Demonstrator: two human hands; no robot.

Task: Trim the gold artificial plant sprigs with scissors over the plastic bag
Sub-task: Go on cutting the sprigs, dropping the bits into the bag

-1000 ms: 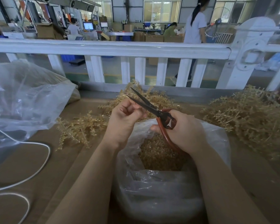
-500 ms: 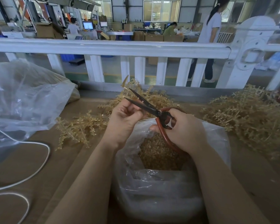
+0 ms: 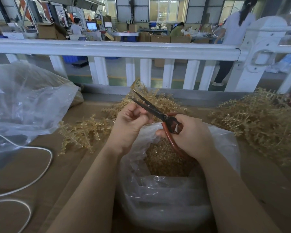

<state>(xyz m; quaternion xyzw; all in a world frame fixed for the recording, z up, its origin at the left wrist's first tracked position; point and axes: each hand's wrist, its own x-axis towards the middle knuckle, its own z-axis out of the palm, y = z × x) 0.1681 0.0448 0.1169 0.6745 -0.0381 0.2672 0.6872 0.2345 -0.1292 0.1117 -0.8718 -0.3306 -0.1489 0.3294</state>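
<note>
The plastic bag (image 3: 176, 195) stands open on the brown counter (image 3: 60, 172), part full of gold clippings. Just above the bag's far rim, the right hand (image 3: 188, 137) grips the red handles of the scissors (image 3: 158, 113), fingers curled round them, the dark blades slightly parted and pointing up and away. Beside the blades, the left hand (image 3: 129, 125) pinches a gold sprig (image 3: 139, 87) whose blurred tip rises beyond the blade tips. Left of the bag lie loose sprigs (image 3: 84, 132); right of it sits a larger heap (image 3: 259, 125). No writing on any of these can be read.
</note>
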